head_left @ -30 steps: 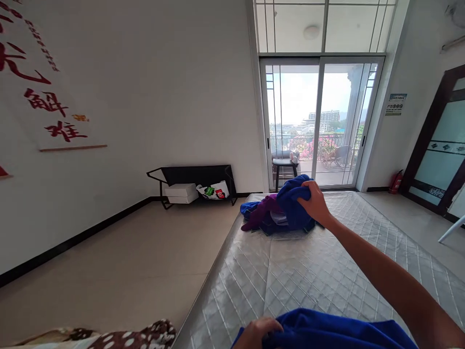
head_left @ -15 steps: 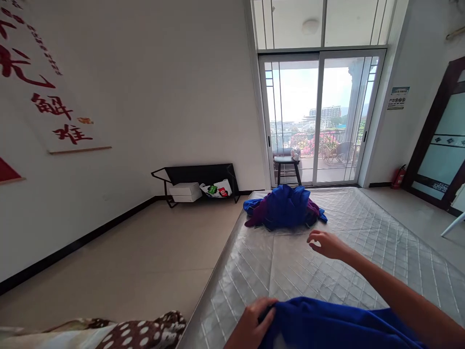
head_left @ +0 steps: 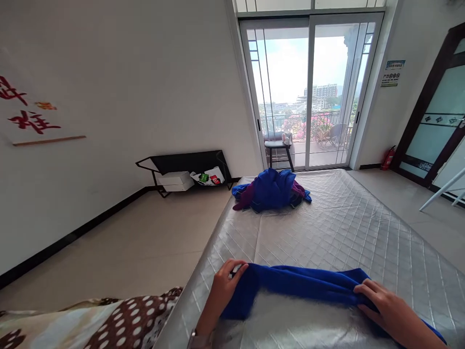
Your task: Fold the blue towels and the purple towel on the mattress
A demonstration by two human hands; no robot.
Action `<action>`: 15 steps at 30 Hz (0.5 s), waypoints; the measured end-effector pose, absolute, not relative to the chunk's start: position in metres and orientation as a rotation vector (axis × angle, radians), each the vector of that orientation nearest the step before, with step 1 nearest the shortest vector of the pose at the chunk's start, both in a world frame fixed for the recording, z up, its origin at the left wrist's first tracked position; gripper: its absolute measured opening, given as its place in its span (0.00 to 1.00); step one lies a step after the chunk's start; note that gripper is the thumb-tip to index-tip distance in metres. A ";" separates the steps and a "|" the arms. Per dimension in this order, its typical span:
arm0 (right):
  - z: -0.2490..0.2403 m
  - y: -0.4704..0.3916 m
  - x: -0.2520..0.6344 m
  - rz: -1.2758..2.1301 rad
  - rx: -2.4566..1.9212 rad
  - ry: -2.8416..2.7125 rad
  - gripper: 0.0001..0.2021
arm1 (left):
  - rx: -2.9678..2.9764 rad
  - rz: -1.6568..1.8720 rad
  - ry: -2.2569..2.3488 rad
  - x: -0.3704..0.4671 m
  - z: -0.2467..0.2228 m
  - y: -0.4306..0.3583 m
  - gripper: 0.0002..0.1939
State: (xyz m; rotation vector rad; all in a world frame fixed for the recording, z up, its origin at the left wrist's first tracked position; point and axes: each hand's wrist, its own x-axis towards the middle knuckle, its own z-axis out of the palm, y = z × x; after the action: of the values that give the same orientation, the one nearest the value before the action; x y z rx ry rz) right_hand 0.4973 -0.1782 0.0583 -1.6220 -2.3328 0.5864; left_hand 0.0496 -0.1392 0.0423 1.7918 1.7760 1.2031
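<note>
— Where are the 2 hands?
— Both low in the frame, held apart. The left hand (head_left: 225,281) reaches forward, fingers curled and pinched shut.
— And the right hand (head_left: 378,304)?
— Palm down, fingers bent and gripping, its forearm entering from the lower right corner.

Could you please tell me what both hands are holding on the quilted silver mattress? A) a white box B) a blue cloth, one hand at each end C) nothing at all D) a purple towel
B: the left hand and right hand each pinch an end of the blue cloth stretched across the quilted silver mattress.
</note>
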 end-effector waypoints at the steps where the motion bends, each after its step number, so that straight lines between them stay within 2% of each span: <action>1: 0.059 -0.177 0.500 0.550 -1.647 -2.325 0.14 | 1.802 1.220 1.793 0.049 0.044 -0.139 0.27; 7: 0.094 -0.171 0.525 0.408 -1.578 -2.198 0.12 | 1.801 1.269 1.993 0.043 0.071 -0.157 0.26; 15: 0.136 -0.182 0.576 -0.364 -1.573 -1.929 0.10 | 2.248 1.322 2.169 0.007 0.124 -0.226 0.19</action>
State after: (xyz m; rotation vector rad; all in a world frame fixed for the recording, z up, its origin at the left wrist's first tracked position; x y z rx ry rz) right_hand 0.5764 -0.1820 0.1364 -1.5733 -1.9285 -0.3645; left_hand 0.0073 -0.2260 0.1238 2.2477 2.1691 1.3223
